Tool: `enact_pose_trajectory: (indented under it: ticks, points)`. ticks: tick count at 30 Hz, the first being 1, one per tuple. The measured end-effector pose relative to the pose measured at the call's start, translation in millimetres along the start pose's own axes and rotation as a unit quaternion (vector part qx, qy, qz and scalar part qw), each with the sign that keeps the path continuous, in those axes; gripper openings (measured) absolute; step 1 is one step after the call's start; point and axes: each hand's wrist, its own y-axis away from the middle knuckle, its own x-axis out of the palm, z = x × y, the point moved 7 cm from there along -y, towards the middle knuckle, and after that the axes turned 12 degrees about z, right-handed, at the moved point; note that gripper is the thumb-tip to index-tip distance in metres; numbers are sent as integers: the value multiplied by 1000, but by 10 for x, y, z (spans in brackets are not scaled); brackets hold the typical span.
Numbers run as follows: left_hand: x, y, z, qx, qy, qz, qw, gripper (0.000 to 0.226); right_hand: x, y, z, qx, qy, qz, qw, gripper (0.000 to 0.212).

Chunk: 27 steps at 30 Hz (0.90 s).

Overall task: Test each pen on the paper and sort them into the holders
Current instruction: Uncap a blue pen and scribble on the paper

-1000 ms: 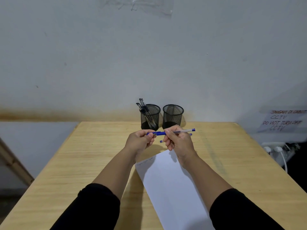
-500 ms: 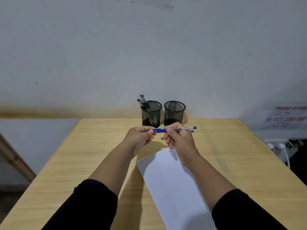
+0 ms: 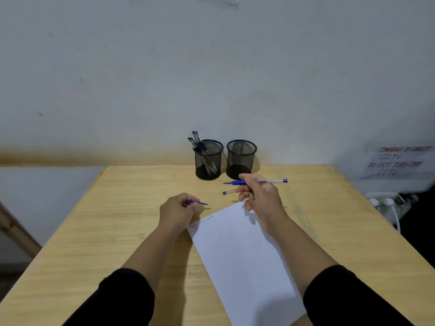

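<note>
My right hand [image 3: 260, 196] grips an uncapped blue pen [image 3: 255, 182] with its tip pointing left, and a second pen [image 3: 229, 191] pokes out below from the same hand. The blue pen cap [image 3: 197, 203] is pinched in my left hand [image 3: 177, 211], which rests on the table by the top left corner of the white paper [image 3: 242, 262]. That corner bears faint scribbles. Two black mesh holders stand at the table's far edge: the left holder [image 3: 208, 161] has several black pens, the right holder [image 3: 241, 158] looks empty.
The wooden table [image 3: 106, 231] stands against a grey wall. To the right, past the table's edge, are white plugs and a cable [image 3: 386, 205] and a handwritten notice [image 3: 397, 162].
The hands have drawn apart. My left hand pulled the cap off the blue pen and dropped down to the table; my right hand keeps the pens above the paper's far end.
</note>
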Motion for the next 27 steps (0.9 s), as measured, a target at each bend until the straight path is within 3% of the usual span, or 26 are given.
enact_pose_trajectory:
  ticks: [8,14,20,27]
  points:
    - [162,-23,21,32,-108,-14,994,22,-52,129,-266,73,-5,-34,997,19]
    - [88,66,6,81,-87,-52,992,21,-69,194,-362,71,42,-32,996,10]
    - [335,405,49,136,-210,-4,968,25,26,139,-438,76,68,-20,995,6]
    - [362,522,109,140,-203,-33,969,27,175,-13,-533,59,227,-4,972,9]
